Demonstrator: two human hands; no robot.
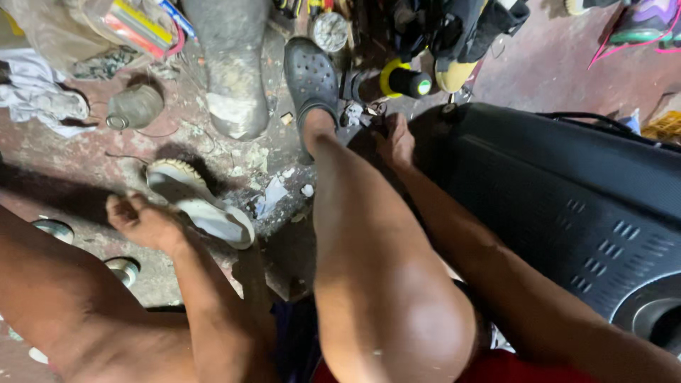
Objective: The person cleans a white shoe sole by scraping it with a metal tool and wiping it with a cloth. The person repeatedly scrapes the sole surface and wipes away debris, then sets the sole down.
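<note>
My left hand [142, 221] hovers low over the stained floor with its fingers curled in and nothing visible in it. It is right beside the heel of a white sandal [202, 203]. Past my bare knee, my right hand [394, 140] reaches to the near corner of a big black ribbed casing [567, 191]. Its fingertips are tucked against the casing's edge and hidden, close to some small bits on the floor [352, 113]. My foot in a dark grey clog [311, 76] rests just left of that hand.
A yellow-and-black torch [404, 81] lies behind the right hand. A grey concrete post [230, 64], a tipped glass jar [135, 106], white cloth [35, 96] and a plastic bag of colourful items [124, 25] fill the back left. Two round tins [124, 269] sit near my left leg.
</note>
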